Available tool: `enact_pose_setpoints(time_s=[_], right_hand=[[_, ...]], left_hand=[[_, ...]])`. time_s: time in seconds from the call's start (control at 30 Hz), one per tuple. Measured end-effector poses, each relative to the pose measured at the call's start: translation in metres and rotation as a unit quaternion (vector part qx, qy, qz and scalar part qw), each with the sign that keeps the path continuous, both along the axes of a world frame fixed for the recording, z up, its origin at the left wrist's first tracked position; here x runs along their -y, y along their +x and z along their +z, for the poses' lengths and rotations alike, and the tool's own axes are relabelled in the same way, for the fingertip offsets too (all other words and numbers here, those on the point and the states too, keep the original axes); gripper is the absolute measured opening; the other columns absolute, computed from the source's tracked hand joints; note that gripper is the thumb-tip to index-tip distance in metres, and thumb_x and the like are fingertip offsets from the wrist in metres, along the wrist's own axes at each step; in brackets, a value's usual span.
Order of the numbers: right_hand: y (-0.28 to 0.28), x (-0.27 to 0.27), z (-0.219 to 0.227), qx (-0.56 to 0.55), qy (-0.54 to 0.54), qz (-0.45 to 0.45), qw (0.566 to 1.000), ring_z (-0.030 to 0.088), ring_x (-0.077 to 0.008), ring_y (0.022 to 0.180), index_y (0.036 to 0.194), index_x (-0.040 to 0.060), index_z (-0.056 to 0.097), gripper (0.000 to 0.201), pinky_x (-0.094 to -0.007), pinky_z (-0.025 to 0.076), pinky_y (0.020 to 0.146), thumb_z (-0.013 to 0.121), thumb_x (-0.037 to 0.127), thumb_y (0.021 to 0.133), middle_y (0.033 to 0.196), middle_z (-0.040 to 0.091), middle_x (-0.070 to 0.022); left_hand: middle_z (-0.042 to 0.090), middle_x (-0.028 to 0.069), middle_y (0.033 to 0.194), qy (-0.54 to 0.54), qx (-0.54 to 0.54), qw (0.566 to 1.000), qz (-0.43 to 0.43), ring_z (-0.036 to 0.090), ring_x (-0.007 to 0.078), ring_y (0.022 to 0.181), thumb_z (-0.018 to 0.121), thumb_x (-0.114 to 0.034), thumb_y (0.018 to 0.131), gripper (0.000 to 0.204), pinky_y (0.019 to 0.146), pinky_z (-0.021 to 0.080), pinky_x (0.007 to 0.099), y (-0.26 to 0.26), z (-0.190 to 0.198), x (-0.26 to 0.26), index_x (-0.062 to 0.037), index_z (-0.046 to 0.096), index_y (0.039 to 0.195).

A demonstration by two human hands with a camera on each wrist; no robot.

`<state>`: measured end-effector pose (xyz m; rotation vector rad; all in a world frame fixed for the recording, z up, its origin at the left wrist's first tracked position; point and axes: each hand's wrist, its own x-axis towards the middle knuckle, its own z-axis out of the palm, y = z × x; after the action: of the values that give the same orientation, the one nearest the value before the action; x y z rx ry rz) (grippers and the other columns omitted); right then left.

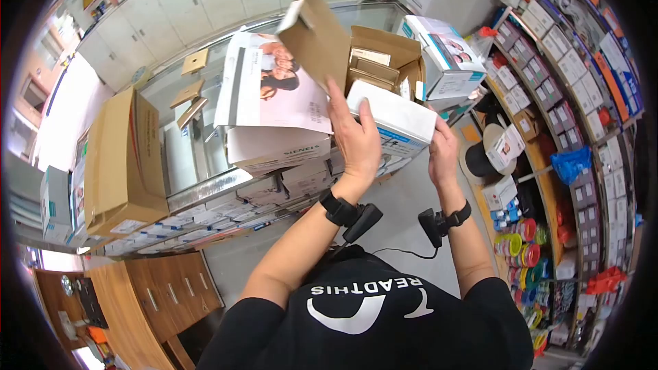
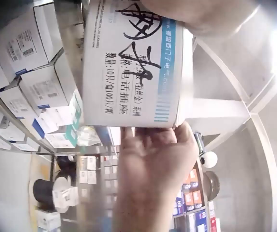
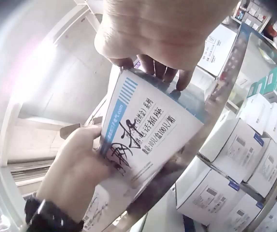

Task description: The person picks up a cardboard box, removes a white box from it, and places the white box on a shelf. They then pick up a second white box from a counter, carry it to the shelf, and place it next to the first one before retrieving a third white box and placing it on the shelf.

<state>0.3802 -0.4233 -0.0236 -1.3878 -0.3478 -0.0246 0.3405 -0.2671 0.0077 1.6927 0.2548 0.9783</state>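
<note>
Both hands hold a small white cardboard box with a blue stripe, in front of an open brown carton. My left hand grips its left end, the thumb lying over the white face. At the opposite end, the fingers of my right hand curl against the box. Black handwriting over printed Chinese text marks the box's side in the left wrist view. From the right wrist, the right hand shows above the box and the left hand below it.
A white-and-pink carton printed with people stands left on the glass counter, under a raised brown flap. Another printed box stands right of the open carton. A brown carton sits far left. Stocked shelves line the right side.
</note>
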Motion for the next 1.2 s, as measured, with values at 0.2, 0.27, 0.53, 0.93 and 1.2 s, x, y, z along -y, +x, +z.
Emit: enact_pose_setpoints(time_s=[0.2,0.27,0.53,0.93,1.2], right_hand=[[-0.024,-0.002,0.003,0.163,-0.214,-0.043,0.962,0.039,-0.0251,0.122,0.125,-0.0058,0.044,0.042,-0.033,0.028,0.101,0.046,0.01,0.086,0.131,0.042,-0.0163],[-0.014,0.011,0.006,0.143,-0.189,0.038,0.971,0.038,-0.0309,0.122,0.124,-0.0058,0.045,0.043,-0.0355,0.027,0.102,0.05,0.01,0.084,0.129,0.042,-0.0188],[0.098,0.022,0.035,0.331,-0.285,-0.104,0.894,0.043,-0.0376,0.114,0.116,-0.0059,0.049,0.048,-0.0404,0.033,0.097,0.063,0.015,0.075,0.122,0.047,-0.0226],[0.121,0.01,0.028,0.51,-0.282,0.003,0.812,0.051,-0.0282,0.096,0.087,0.0021,0.062,0.021,-0.0433,0.036,0.089,0.06,0.018,0.074,0.097,0.06,-0.0124],[0.105,0.027,0.037,0.504,-0.273,0.102,0.813,0.052,-0.0249,0.09,0.097,0.0087,0.061,0.032,-0.0522,0.026,0.093,0.068,0.024,0.07,0.087,0.059,-0.0043]], left_hand=[[0.014,0.0265,0.143,-0.017,0.01,0.999,0.029,0.016,0.035,0.134,0.048,0.005,0.074,0.079,0.109,0.013,0.0348,0.03,-0.004,-0.028,0.0012,0.003,0.14],[0.012,0.0266,0.143,-0.021,0.016,0.999,0.023,0.013,0.035,0.134,0.048,0.005,0.072,0.083,0.109,0.011,0.0338,0.037,-0.004,-0.037,0.0,0.001,0.14],[0.053,0.0127,0.108,-0.026,0.065,0.997,0.02,0.051,0.0182,0.099,0.051,0.006,0.075,0.058,0.087,0.038,0.0274,0.048,-0.022,-0.043,0.0,0.03,0.129],[0.06,0.0121,0.104,0.273,0.005,0.962,0.01,0.054,0.0278,0.105,0.067,-0.006,0.063,0.035,0.093,0.037,0.0362,0.049,0.026,-0.033,-0.0049,0.058,0.097],[0.054,0.0096,0.12,0.465,-0.172,0.863,-0.096,0.047,0.0272,0.116,0.064,-0.019,0.072,0.052,0.101,0.028,0.0482,-0.003,0.061,0.015,-0.012,0.051,0.122]])
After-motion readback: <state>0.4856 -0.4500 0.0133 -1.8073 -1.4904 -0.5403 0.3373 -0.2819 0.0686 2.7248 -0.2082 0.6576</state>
